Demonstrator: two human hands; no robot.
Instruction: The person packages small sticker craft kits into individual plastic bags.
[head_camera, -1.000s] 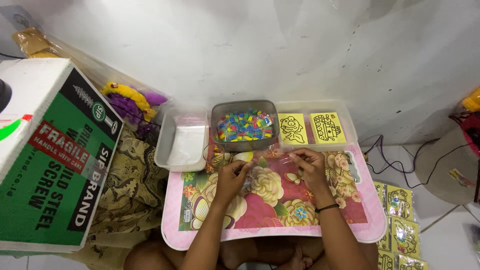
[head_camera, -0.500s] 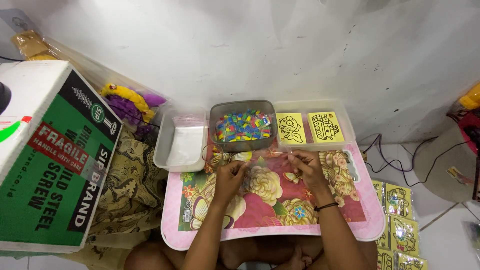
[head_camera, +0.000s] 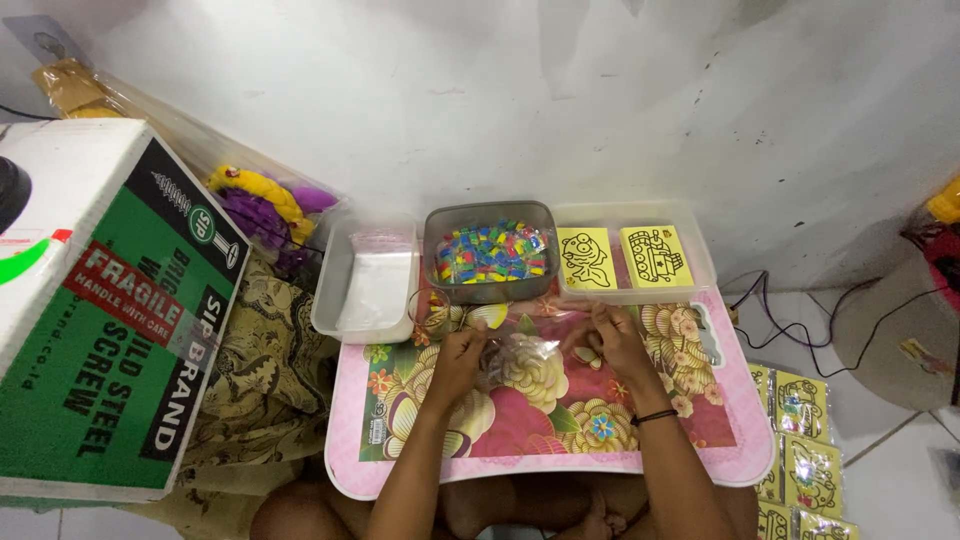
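My left hand (head_camera: 460, 352) and my right hand (head_camera: 612, 338) rest over a small pink table with a floral top (head_camera: 560, 425). Between them lies a small clear plastic bag (head_camera: 520, 352). The left hand pinches its left end; the right hand's fingers touch its right edge. Just beyond the hands stands a grey tub (head_camera: 489, 250) filled with several small coloured pieces. To its right a clear tray (head_camera: 700, 250) holds yellow picture cards (head_camera: 584, 258).
A clear tub (head_camera: 368, 275) with plastic bags stands left of the grey one. A large green and white cardboard box (head_camera: 100, 310) fills the left side. Packed yellow cards (head_camera: 805, 440) lie on the floor at right, near black cables (head_camera: 790, 320). A white wall is ahead.
The hands have stayed over the table's far middle; the clear bag has shifted slightly between the fingers. Nothing else has moved.
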